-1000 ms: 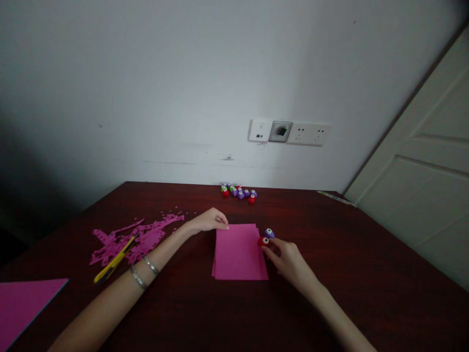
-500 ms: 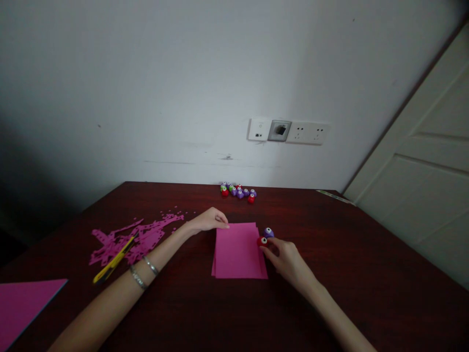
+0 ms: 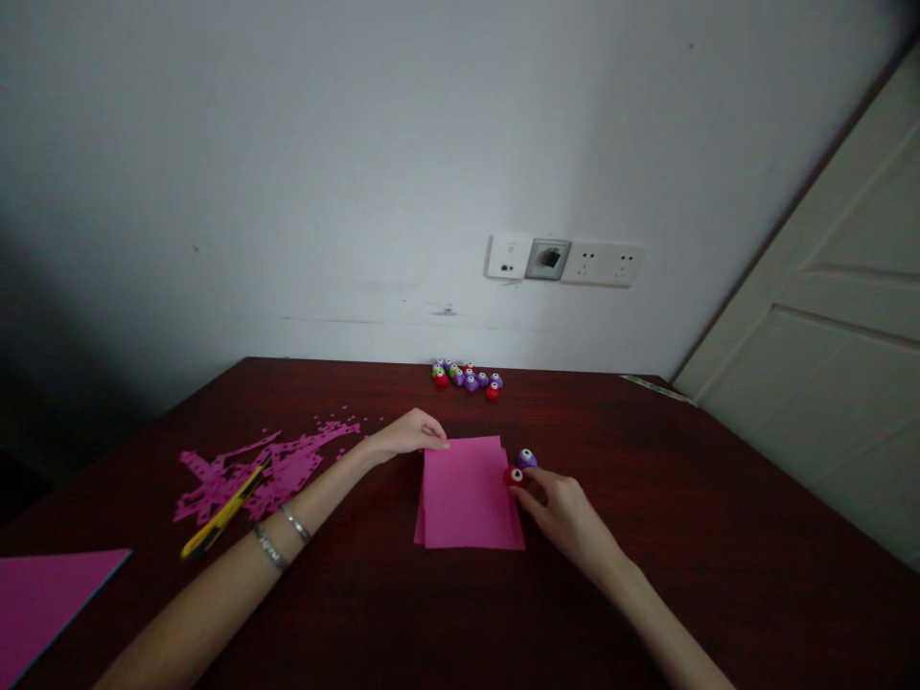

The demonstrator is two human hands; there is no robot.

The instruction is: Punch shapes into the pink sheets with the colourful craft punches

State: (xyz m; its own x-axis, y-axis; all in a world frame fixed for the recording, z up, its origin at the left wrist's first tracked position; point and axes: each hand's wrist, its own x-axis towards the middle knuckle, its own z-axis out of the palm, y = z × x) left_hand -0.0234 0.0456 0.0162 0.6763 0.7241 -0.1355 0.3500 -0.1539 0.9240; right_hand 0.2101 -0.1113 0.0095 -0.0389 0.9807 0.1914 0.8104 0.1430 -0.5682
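A small stack of pink paper sheets lies on the table, its layers slightly out of line. My left hand pinches the top sheet at its upper left corner. At the right edge of the stack, my right hand has thumb and finger closed around a small red craft punch with a white, dark-centred top. Whether paper sits inside the punch is too small to see. A purple craft punch stands just behind the red one, near my right fingertips.
Several more red, purple and green punches cluster by the wall. On the left lie pink paper scraps with a yellow utility knife across them. A larger pink sheet is at the front left. A narrow patterned strip lies back right.
Both hands keep nearly the same place and grip. The top pink sheet has shifted very slightly against the sheets beneath it.
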